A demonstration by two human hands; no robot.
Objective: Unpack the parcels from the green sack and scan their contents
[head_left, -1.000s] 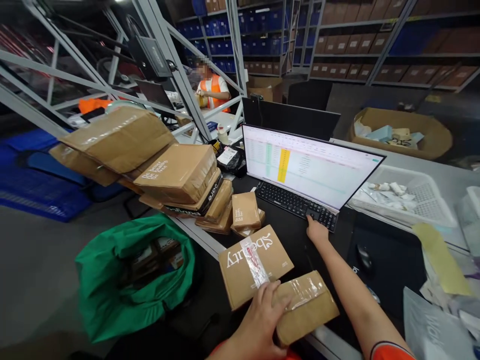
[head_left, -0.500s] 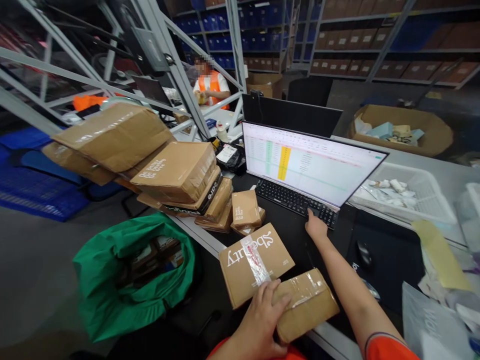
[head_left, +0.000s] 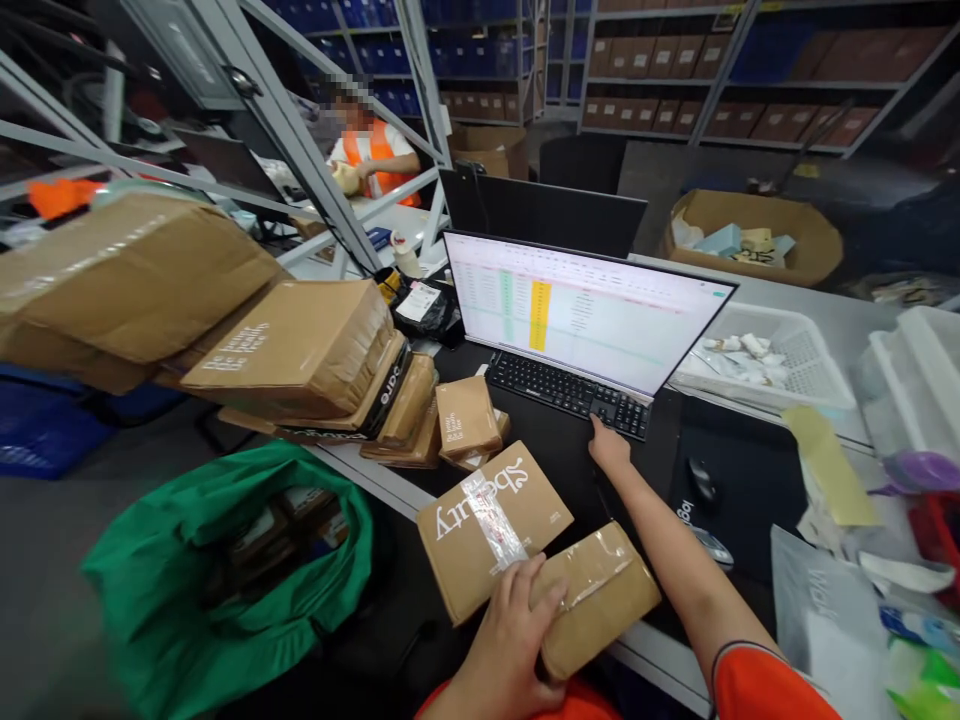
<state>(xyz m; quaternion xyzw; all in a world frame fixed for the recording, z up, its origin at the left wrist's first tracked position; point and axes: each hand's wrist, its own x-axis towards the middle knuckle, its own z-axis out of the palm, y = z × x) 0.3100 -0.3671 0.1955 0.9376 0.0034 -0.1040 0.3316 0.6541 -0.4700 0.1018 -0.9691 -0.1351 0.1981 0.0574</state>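
My left hand [head_left: 516, 628] grips the near end of a small taped cardboard box [head_left: 598, 595], its thumb and fingers spread around that end. The box lies at the table's front edge. Just beyond it is a flat carton [head_left: 495, 525] printed "Sbeauty", with clear tape across it; my left fingertips lie at its near edge. My right hand [head_left: 610, 449] reaches forward to a black keyboard [head_left: 544, 385], its index finger stretched onto the keys near the right end and its other fingers curled. Behind the keyboard, a monitor [head_left: 577, 310] displays a spreadsheet.
Cartons [head_left: 300, 345] are stacked at the left, beside smaller boxes [head_left: 466, 415]. A green sack [head_left: 142, 580] holding boxes stands below them. To the right are a mouse [head_left: 703, 480], a white basket [head_left: 814, 375] and plastic bags [head_left: 817, 600]. A co-worker [head_left: 371, 155] in an orange vest sits beyond the frame.
The view has turned slightly right, so the scene sits further left. My left hand stays on the small box, and my right index finger remains at the keyboard.
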